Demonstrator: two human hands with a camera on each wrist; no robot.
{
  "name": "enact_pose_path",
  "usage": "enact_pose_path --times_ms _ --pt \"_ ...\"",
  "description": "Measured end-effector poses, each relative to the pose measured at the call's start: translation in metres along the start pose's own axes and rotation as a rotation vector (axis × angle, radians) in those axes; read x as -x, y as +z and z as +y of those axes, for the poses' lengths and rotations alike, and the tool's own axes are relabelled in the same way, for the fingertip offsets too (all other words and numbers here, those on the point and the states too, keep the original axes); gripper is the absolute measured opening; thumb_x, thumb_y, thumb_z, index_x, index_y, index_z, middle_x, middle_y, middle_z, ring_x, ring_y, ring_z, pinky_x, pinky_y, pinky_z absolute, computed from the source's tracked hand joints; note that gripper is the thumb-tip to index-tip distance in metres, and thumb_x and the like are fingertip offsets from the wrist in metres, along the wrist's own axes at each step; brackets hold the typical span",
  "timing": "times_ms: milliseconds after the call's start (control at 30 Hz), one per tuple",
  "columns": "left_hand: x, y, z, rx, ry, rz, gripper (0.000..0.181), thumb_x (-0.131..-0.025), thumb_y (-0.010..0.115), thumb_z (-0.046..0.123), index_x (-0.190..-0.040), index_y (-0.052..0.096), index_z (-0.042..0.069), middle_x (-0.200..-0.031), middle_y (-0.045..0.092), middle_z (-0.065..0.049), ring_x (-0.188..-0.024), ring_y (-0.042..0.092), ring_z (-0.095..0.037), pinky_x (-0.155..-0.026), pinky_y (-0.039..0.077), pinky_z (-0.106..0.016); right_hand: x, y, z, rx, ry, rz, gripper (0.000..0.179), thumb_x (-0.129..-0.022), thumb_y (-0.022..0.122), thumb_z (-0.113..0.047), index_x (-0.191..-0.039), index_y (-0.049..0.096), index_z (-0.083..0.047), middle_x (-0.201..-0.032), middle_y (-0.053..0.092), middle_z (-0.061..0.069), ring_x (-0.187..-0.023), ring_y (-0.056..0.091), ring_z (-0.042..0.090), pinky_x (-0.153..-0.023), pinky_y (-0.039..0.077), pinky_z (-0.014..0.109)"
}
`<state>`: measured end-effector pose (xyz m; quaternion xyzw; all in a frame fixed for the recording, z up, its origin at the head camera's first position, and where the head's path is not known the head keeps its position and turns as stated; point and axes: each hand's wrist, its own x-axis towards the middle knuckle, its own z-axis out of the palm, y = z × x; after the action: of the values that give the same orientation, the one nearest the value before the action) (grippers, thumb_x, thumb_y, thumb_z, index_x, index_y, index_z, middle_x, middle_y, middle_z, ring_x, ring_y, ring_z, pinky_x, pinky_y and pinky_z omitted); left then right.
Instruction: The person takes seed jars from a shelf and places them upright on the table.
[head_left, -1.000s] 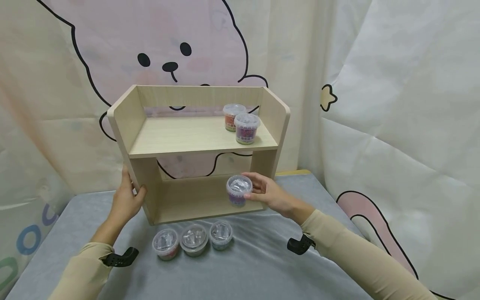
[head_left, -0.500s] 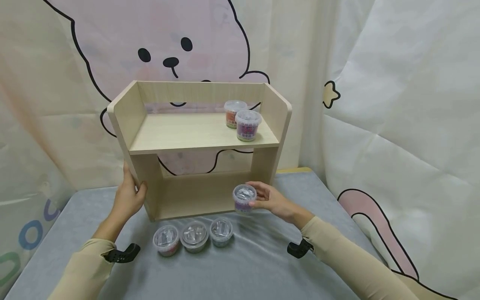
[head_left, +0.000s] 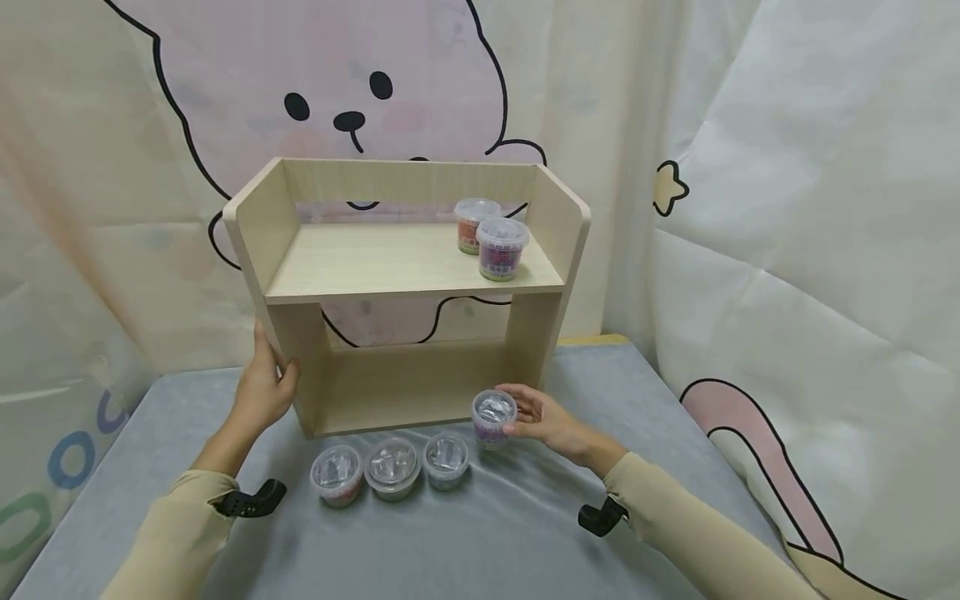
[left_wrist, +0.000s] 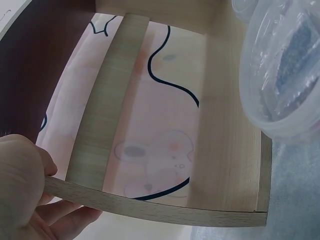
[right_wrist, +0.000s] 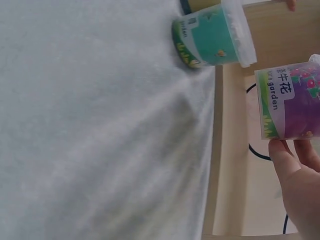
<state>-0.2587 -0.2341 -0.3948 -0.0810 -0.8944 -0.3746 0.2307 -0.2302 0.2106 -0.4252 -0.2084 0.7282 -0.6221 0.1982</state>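
In the head view my left hand [head_left: 264,390] grips the left side panel of a small two-tier wooden shelf [head_left: 360,254]. The left wrist view shows the thumb on one face of that panel and the fingers [left_wrist: 67,215] past its edge. My right hand [head_left: 551,423] holds a small clear-lidded tub [head_left: 492,421] in front of the shelf's lower right corner. Its purple flower label [right_wrist: 302,102] shows in the right wrist view. Left of it stand three more lidded tubs [head_left: 337,473] in a row, one with a teal label [right_wrist: 212,39].
On the right of the upper tier stand an orange-labelled tub [head_left: 468,235] and a purple-labelled tub [head_left: 501,257], close together. Grey cloth covers the table [head_left: 450,550]. Printed curtains [head_left: 585,208] hang behind and at both sides.
My right hand has brought the purple tub down and forward, from over the lower tier to the shelf's front, beside the row. My left hand keeps its grip on the side panel.
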Motion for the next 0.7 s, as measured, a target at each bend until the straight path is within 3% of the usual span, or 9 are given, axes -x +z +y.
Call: enact_pose_path --times_ms 333,700 --pt "-0.002 0.001 -0.005 0.001 0.0 -0.008 0.083 -0.095 0.053 0.004 -0.16 0.0 0.012 -0.126 0.054 -0.046 -0.106 0.056 -0.064 -0.083 0.042 -0.071 0.006 0.0 0.021 -0.005 0.031 -0.029 0.074 -0.09 0.074 -0.008 -0.153 0.035 -0.003 -0.148 0.051 0.024 -0.135 0.053 0.022 -0.104 0.047 0.025" --pt "-0.002 0.002 -0.003 0.014 0.005 -0.01 0.086 -0.095 0.052 0.003 -0.161 -0.002 0.015 -0.128 0.053 -0.046 -0.109 0.056 -0.064 -0.083 0.043 -0.071 0.006 0.002 0.044 -0.025 0.02 -0.114 0.071 -0.091 0.071 -0.001 -0.151 0.034 0.002 -0.149 0.048 0.028 -0.125 0.059 0.008 -0.103 0.049 0.025"
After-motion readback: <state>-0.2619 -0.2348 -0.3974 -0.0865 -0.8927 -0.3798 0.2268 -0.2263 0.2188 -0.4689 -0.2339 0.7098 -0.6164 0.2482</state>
